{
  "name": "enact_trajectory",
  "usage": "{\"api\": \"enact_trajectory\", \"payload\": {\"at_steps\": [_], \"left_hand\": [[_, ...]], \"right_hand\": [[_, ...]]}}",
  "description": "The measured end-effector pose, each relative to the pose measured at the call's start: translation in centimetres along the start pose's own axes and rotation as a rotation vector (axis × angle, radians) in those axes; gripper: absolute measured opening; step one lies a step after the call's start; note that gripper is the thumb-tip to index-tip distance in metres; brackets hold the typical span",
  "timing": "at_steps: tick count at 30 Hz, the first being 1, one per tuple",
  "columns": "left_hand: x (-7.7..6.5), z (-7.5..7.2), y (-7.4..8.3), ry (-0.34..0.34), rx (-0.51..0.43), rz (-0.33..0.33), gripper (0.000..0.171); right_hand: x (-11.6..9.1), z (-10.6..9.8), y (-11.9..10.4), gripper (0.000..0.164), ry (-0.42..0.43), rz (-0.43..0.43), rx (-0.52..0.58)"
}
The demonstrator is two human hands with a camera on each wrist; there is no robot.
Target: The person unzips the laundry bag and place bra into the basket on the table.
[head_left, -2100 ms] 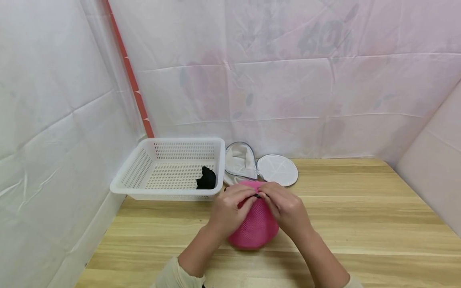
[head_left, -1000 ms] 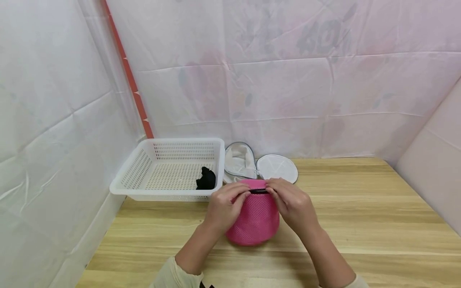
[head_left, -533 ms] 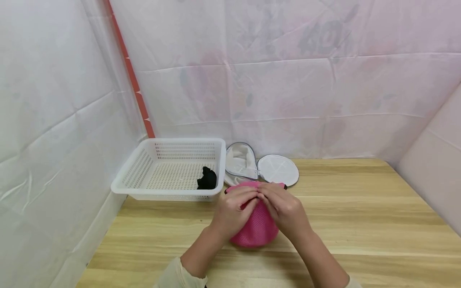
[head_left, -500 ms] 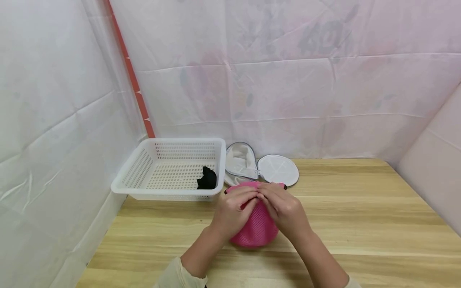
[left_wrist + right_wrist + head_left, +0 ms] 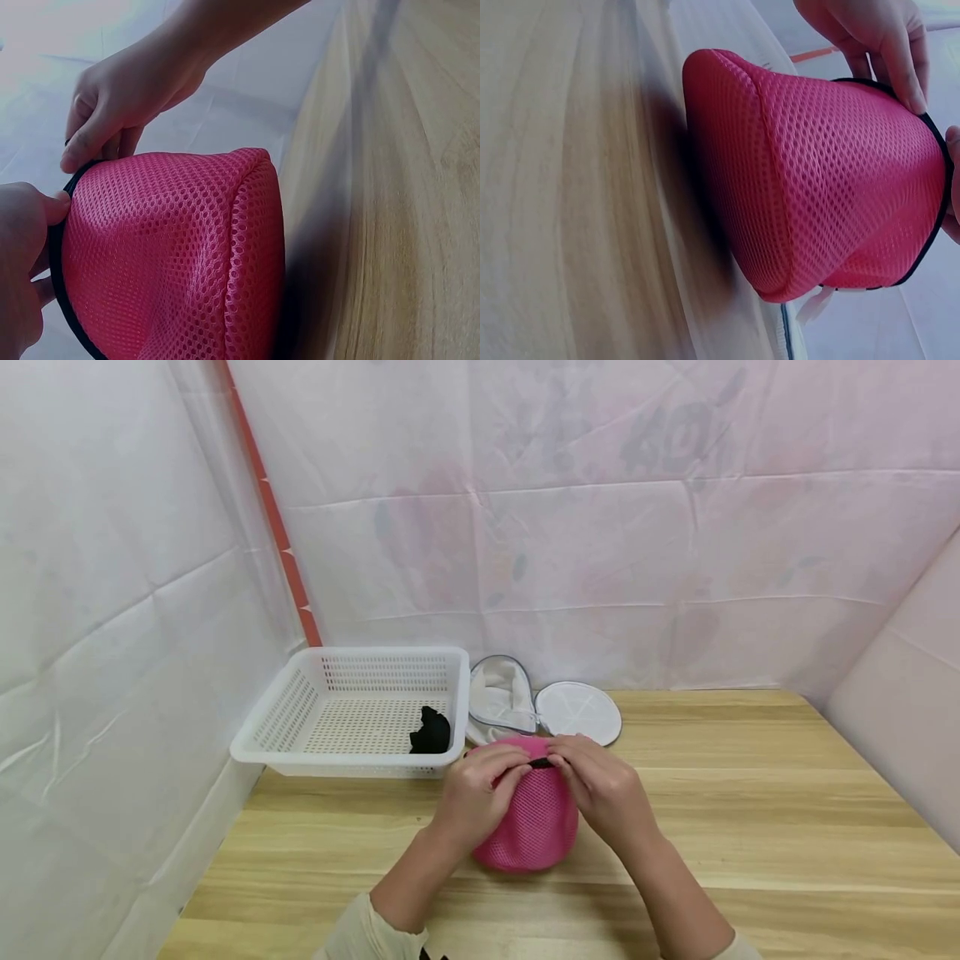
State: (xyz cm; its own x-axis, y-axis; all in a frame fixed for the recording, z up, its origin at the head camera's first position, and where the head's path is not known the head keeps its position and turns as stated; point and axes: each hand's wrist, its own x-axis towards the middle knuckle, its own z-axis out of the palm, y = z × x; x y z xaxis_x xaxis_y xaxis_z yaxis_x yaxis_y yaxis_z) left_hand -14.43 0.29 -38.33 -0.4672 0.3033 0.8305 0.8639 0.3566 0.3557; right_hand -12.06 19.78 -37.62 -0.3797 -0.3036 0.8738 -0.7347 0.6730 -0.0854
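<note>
A pink mesh laundry bag (image 5: 534, 827) with a black zipper edge (image 5: 540, 763) stands over the table between my two hands. My left hand (image 5: 472, 797) pinches the black edge between thumb and fingers on its left part. On the right part, my right hand (image 5: 603, 789) pinches the same edge, a short gap from the left thumb. In the left wrist view the thumb of the right hand (image 5: 124, 105) presses on the black trim (image 5: 58, 277). The right wrist view shows the bag's rounded base (image 5: 735, 195) close over the wood. The inside of the bag is hidden.
At the back left stands a white slotted basket (image 5: 352, 766), with a black cloth item (image 5: 431, 732) in its right corner. Behind the pink bag lies an unzipped white pouch (image 5: 502, 702) beside its round white lid (image 5: 577, 712). Pale sheets (image 5: 570, 552) hang around the wooden table (image 5: 765, 827).
My hands draw together and apart along the zipper edge; half a second ago they met over it, and now a piece of black edge shows between them. The bag stays in place.
</note>
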Motion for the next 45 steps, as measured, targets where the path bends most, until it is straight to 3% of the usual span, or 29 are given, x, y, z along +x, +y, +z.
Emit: {"api": "enact_trajectory", "payload": {"at_steps": [13,24,34,45], "left_hand": [[-0.1,-0.3,-0.2,0.0,-0.02,-0.033,0.012],[0.0,0.3,0.2,0.005,-0.021,0.109,0.017],[-0.1,0.1,-0.1,0.006,-0.05,0.073,0.013],[0.0,-0.4,-0.4,0.017,-0.044,0.011,0.013]], "right_hand": [[-0.1,-0.2,0.5,0.031,0.026,0.018,-0.029],[0.3,0.7,-1.1,0.031,0.024,-0.065,-0.016],[0.2,0.4,-0.7,0.028,0.001,-0.012,0.036],[0.0,-0.6,0.6,0.029,0.012,0.048,-0.014]]}}
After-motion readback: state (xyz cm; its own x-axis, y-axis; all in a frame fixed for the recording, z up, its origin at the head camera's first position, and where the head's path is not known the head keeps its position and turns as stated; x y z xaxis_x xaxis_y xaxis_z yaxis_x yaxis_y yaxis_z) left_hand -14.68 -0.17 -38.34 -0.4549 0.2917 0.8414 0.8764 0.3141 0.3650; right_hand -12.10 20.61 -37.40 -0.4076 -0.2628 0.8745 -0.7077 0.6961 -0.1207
